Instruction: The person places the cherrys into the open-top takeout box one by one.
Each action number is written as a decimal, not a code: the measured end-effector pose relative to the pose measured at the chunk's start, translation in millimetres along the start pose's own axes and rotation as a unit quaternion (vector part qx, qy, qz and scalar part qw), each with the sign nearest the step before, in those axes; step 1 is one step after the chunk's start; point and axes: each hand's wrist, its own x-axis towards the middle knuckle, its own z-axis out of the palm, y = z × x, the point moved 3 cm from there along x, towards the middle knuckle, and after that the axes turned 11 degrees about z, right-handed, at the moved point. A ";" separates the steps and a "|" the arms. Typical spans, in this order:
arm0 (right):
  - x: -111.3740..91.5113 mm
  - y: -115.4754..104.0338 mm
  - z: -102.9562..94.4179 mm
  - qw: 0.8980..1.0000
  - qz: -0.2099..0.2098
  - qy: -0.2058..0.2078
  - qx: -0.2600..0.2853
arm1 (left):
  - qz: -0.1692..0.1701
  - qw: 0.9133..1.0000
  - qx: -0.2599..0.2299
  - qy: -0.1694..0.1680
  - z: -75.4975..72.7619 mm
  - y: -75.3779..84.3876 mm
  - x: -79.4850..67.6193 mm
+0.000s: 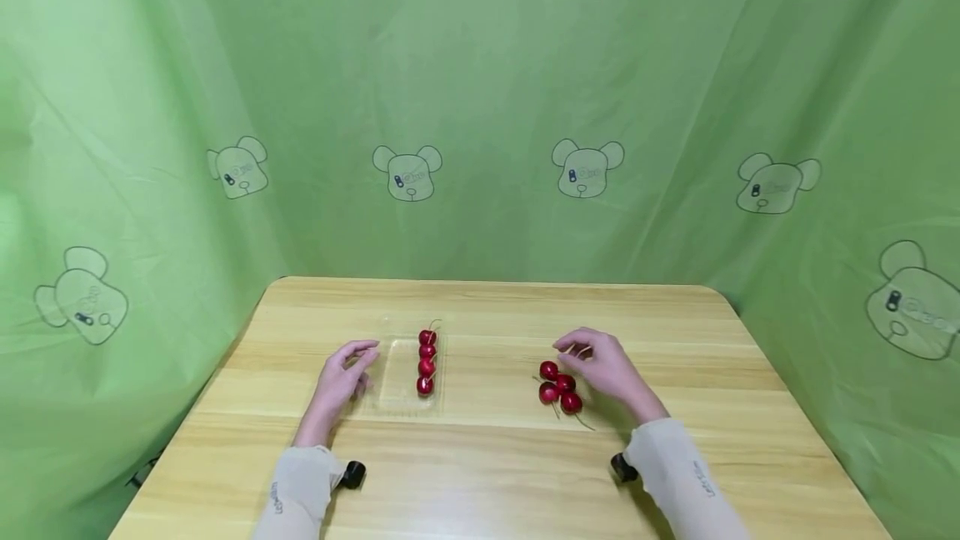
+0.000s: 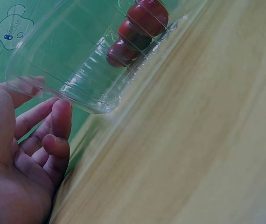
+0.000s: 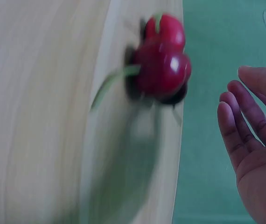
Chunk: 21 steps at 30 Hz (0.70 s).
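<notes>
A clear plastic tray [image 1: 396, 407] lies left of the table's middle. Along its right side, several red cherries [image 1: 427, 365] form a row. My left hand [image 1: 340, 382] is at the tray's left edge with loosely bent fingers. In the left wrist view one fingertip [image 2: 32, 86] shows through the clear wall; whether it touches the plastic I cannot tell. Several more cherries [image 1: 566, 383], with stems, sit in a cluster on the right. My right hand [image 1: 607, 367] hovers just beyond and to the right of them, fingers spread a little and nothing held.
The wooden table [image 1: 495, 473] has rounded far corners. Green curtain [image 1: 480, 223] printed with bear heads hangs behind it and along both sides. A black wrist camera [image 1: 352, 474] sits by the left sleeve, and another black camera [image 1: 623, 467] by the right.
</notes>
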 end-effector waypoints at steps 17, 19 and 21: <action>-3.2 42.8 -13.0 0.997 0.049 -0.039 -0.044 | -0.001 1.000 0.001 0.000 -0.8 -0.7 0.4; -2.9 45.8 -11.6 0.996 0.055 -0.050 -0.041 | -0.004 1.000 -0.004 -0.003 -0.2 2.2 0.1; -2.5 47.5 -10.0 0.996 0.056 -0.060 -0.041 | -0.004 1.000 -0.006 -0.003 0.1 1.8 0.3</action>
